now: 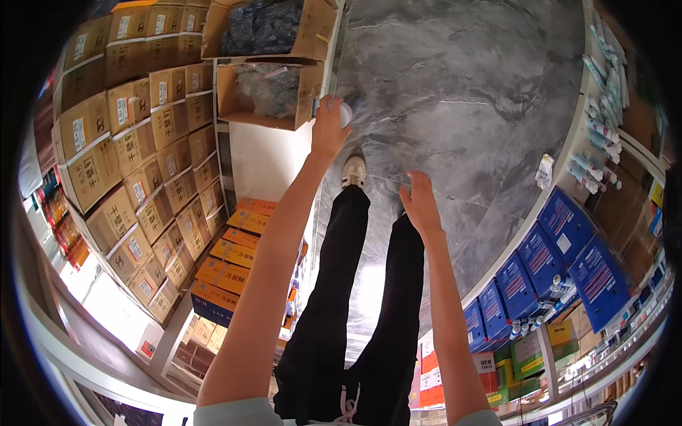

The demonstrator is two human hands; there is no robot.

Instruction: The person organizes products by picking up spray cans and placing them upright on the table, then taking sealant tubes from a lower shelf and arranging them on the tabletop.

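Cartons, 2 of them, are standing open at the left: the upper carton (310, 35) is holding dark bagged goods (261, 28), the lower carton (310, 91) greyish bagged goods (266, 89). Beside the latter, the left hand (329, 128) is curling its grip round a white object (346, 115), round face pointing right, long axis unclear. The right hand's (422, 202) grip is hanging half-open, holding nothing.

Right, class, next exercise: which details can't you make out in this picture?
All in the head view:
- Pale round thing: partly hidden by the left hand, so its full shape is unclear.
- Right foot: hidden around the right hand and trouser leg.
- Contents of the plastic bag: obscured by shiny plastic.
- Fine print on the blue boxes: too small.
- Torso: cut off by the bottom edge.
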